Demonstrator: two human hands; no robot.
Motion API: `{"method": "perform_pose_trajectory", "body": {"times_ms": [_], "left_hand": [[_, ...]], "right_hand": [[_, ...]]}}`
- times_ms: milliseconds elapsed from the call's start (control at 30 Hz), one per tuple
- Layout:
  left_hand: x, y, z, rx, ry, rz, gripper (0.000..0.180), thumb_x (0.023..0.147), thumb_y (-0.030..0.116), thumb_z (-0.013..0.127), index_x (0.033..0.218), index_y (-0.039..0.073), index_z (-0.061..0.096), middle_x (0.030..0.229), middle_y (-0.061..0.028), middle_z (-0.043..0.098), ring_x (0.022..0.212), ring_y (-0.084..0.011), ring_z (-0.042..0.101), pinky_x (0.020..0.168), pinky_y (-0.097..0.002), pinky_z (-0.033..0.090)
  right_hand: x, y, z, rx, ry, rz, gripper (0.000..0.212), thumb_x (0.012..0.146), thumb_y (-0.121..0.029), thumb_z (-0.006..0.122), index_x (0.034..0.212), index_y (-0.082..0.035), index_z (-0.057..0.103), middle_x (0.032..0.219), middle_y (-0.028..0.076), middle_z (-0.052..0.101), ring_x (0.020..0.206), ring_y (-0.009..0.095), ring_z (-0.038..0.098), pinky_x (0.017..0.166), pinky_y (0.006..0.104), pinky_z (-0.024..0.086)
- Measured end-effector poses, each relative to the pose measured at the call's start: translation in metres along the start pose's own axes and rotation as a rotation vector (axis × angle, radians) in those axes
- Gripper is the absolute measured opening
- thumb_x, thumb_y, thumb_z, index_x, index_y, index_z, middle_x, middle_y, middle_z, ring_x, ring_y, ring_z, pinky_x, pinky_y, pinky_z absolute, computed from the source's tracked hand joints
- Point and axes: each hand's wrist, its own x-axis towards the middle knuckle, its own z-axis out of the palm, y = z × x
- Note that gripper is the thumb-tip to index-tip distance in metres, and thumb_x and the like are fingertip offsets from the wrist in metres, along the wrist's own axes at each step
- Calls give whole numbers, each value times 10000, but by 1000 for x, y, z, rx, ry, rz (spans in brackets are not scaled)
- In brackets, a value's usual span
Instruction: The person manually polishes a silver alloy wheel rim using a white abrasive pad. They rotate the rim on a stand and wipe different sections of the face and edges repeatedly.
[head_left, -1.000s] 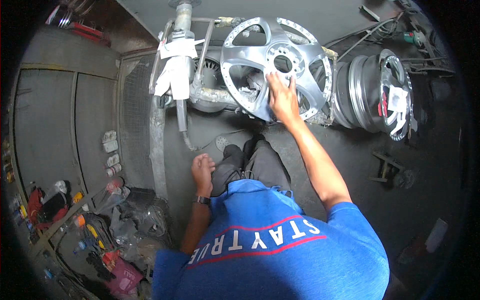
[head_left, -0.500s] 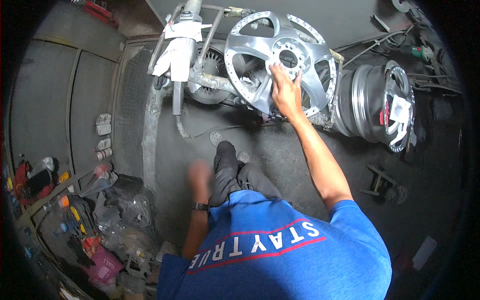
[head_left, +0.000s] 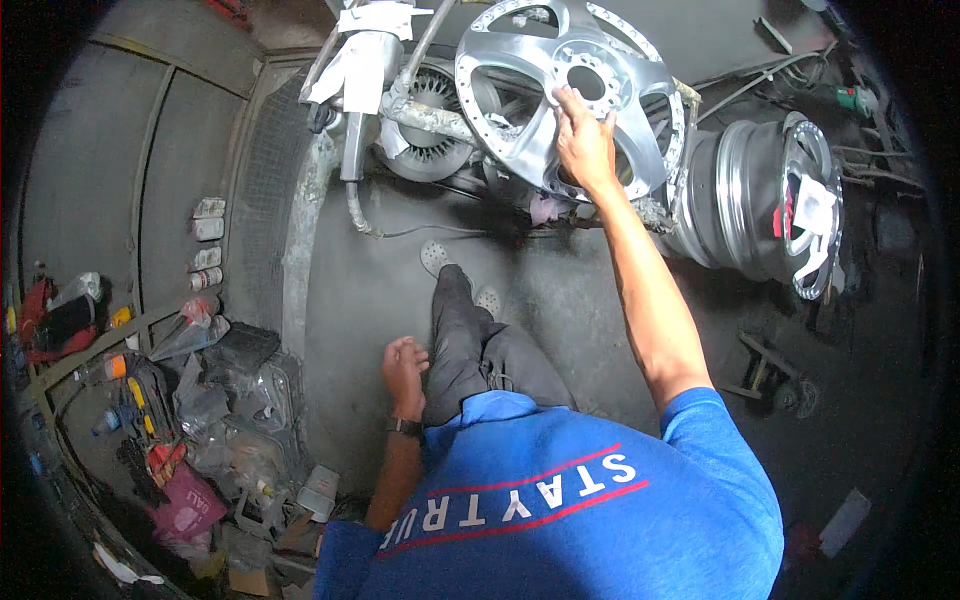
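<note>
A silver multi-spoke wheel face [head_left: 520, 52] with a ring of holes round its rim rests on a crusted metal frame at the top of the head view. Against it, beside the round centre hole, lies my right hand [head_left: 586, 145]. Its fingers stretch over the hub and spoke, the thumb held apart, touching without gripping. My left hand [head_left: 405, 375] hangs beside my left thigh, wearing a dark wrist strap. Its fingers are loosely bent, and I see nothing in them. A grey power tool [head_left: 352, 150] wrapped in white paper or cloth stands left of the wheel.
Right of the frame stands a wide silver wheel [head_left: 740, 195] with a white cloth on it. A darker spoked wheel [head_left: 432, 125] sits behind the frame. Bags and clutter [head_left: 215, 430] fill the left side. A small wheeled stand [head_left: 765, 370] is on the floor, and a cable [head_left: 430, 229] crosses it.
My left hand, blurred before, now shows sharply beside my thigh. My right hand is still on the wheel face. The wheel and frame appear slightly higher in the view.
</note>
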Motion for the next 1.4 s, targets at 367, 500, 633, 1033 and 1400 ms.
{"method": "perform_pose_trajectory", "body": {"times_ms": [367,500,633,1033,1400], "left_hand": [[-14,13,10,-8,17,0,188,1024,152,581,1144,14,622,926,-49,657,761,-126,637,648,-262,533],[-15,14,9,-29,-5,26,174,1024,142,588,1140,14,614,916,-44,646,750,-115,624,616,-246,520],[-11,9,3,-83,-22,28,170,1028,144,584,1142,21,610,919,-45,647,748,-109,622,611,-235,513],[-10,13,21,-56,-5,3,172,1040,157,578,1142,24,616,936,-40,659,766,-90,625,653,-236,515],[-12,4,19,-98,23,22,175,1033,157,589,1143,31,639,934,-34,674,758,-80,618,665,-230,505]], "right_hand": [[-57,-7,-11,-186,56,-334,573,831,-7,623,1397,-91,600,1398,101,651,1300,248,620,1173,780,132],[-27,7,-5,-179,126,-29,490,950,-61,559,1439,-92,561,1464,120,600,1378,289,548,1173,762,145],[-75,-24,5,-127,86,-221,580,892,-10,616,1463,-68,537,1454,147,603,1400,310,528,1187,741,153],[-77,-21,4,-144,61,-267,536,934,-64,571,1465,-20,522,1484,194,563,1434,324,485,1203,693,201],[-29,4,-10,-142,22,-228,545,909,-30,587,1452,-39,539,1458,156,598,1380,305,548,1186,741,149]]}}
